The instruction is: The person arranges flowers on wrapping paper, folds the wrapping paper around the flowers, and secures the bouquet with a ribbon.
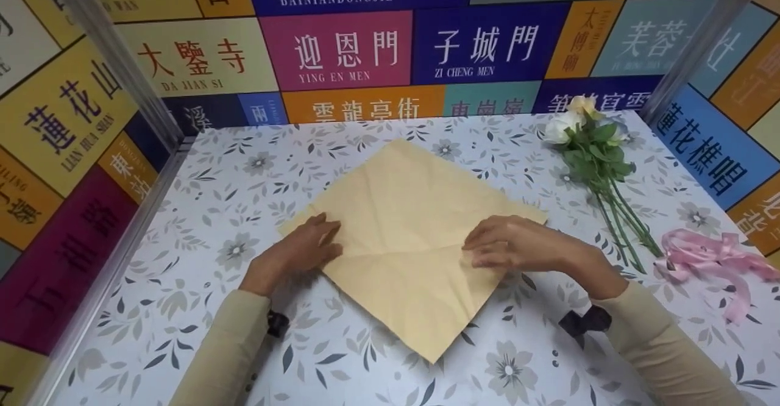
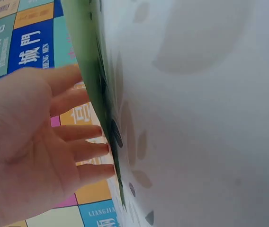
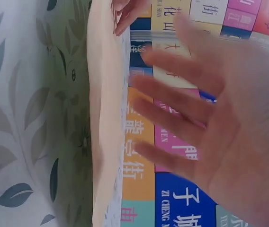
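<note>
A tan sheet of wrapping paper (image 1: 414, 211) lies on the table like a diamond, one corner toward me, with a crease running across its middle. My left hand (image 1: 304, 244) rests at its left corner. In the left wrist view, the straight fingers of that hand (image 2: 40, 142) have their tips on the paper (image 2: 89, 61). Over the right part of the sheet is my right hand (image 1: 512, 244), holding nothing. The right wrist view shows this hand (image 3: 219, 123) with fingers spread, a gap between them and the paper (image 3: 106, 123).
At the back right lies a bunch of flowers (image 1: 591, 144), pale blooms on long green stems. A pink ribbon (image 1: 701, 256) lies loosely heaped at the right edge. The table (image 1: 201, 259) has a leaf-patterned cover, and panels with lettering (image 1: 341, 49) enclose its back and sides.
</note>
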The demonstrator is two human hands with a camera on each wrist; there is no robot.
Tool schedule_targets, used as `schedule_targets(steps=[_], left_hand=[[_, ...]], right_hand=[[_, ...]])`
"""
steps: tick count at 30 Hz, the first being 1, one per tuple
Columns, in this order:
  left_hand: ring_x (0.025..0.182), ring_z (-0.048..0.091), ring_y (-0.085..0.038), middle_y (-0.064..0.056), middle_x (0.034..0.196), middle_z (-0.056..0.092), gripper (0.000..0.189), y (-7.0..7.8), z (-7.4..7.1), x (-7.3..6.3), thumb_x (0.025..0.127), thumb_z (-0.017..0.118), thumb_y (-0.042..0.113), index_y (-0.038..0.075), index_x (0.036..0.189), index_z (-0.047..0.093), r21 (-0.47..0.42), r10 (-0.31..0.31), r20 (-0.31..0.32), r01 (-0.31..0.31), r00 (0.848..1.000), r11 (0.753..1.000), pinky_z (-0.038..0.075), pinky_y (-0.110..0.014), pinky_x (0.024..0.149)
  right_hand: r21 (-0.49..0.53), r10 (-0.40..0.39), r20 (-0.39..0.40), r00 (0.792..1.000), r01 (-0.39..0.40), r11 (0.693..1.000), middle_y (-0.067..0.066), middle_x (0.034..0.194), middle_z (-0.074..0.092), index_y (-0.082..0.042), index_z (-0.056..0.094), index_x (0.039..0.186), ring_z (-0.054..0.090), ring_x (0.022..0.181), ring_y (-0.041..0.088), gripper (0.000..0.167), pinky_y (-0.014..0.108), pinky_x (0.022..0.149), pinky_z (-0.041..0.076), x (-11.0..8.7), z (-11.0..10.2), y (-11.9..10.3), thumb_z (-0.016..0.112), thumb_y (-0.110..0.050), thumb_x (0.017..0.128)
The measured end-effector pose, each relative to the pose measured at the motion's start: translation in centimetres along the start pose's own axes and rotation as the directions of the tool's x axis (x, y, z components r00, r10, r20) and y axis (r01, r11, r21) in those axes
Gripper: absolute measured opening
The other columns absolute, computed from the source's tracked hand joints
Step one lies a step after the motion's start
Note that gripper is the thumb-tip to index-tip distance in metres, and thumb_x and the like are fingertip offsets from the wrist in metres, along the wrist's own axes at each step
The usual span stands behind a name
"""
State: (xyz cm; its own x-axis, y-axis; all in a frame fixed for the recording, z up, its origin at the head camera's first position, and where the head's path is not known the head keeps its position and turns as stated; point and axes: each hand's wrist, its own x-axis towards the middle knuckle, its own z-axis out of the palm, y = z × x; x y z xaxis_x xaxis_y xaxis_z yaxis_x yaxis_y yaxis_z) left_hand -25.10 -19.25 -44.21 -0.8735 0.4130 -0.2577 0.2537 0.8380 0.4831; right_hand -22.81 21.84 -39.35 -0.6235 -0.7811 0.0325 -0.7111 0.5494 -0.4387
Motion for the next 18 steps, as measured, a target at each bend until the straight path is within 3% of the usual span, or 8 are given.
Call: schedule_targets(steps=[4, 8, 12, 18], left_hand=[[0.155, -0.003, -0.044, -0.023, 0.167, 0.001, 0.082, -0.1, -0.2, 0.0, 0.099, 0.059, 0.044, 0.01, 0.161, 0.018, -0.022, -0.003, 0.081, 0.005, 0.997, 1.0, 0.0, -0.064, 0.123], [0.154, -0.012, -0.043, -0.021, 0.167, -0.009, 0.093, 0.1, -0.4, 0.3, 0.094, 0.065, 0.048, 0.014, 0.162, 0.011, -0.007, -0.024, 0.144, 0.025, 0.989, 1.0, -0.009, -0.065, 0.121], [0.154, -0.012, -0.044, -0.02, 0.167, -0.01, 0.095, 0.3, -0.6, 1.0, 0.093, 0.067, 0.048, 0.016, 0.162, 0.01, 0.024, -0.051, 0.149, 0.048, 0.987, 0.999, -0.008, -0.067, 0.12], [0.154, -0.005, -0.047, -0.021, 0.167, -0.006, 0.084, 0.9, -0.8, 1.6, 0.097, 0.065, 0.038, 0.015, 0.161, 0.017, 0.03, -0.096, 0.098, 0.093, 0.991, 0.995, 0.0, -0.068, 0.121]], right_hand=[[-0.101, 0.149, -0.052, 0.987, -0.154, 0.983, 0.018, 0.152, 0.048, -0.009, 0.054, 0.145, 0.043, 0.141, 0.04, 0.065, 0.063, 0.11, 0.038, 0.6, 0.7, 1.2, 0.071, -0.042, 0.091], [-0.068, 0.308, 0.008, 0.951, -0.306, 0.949, 0.019, 0.165, 0.024, -0.015, 0.035, 0.157, 0.027, 0.15, 0.044, 0.088, 0.069, 0.112, 0.031, 1.0, 1.4, 2.4, 0.075, -0.048, 0.086], [-0.011, 0.397, 0.107, 0.912, -0.398, 0.917, 0.021, 0.168, 0.011, -0.014, 0.025, 0.16, 0.016, 0.153, 0.045, 0.095, 0.069, 0.115, 0.026, 1.2, 1.8, 3.5, 0.075, -0.048, 0.086], [-0.02, 0.448, 0.198, 0.872, -0.453, 0.891, 0.026, 0.166, 0.009, -0.01, 0.021, 0.16, 0.014, 0.153, 0.047, 0.095, 0.068, 0.115, 0.027, 1.4, 1.7, 4.4, 0.072, -0.045, 0.089]])
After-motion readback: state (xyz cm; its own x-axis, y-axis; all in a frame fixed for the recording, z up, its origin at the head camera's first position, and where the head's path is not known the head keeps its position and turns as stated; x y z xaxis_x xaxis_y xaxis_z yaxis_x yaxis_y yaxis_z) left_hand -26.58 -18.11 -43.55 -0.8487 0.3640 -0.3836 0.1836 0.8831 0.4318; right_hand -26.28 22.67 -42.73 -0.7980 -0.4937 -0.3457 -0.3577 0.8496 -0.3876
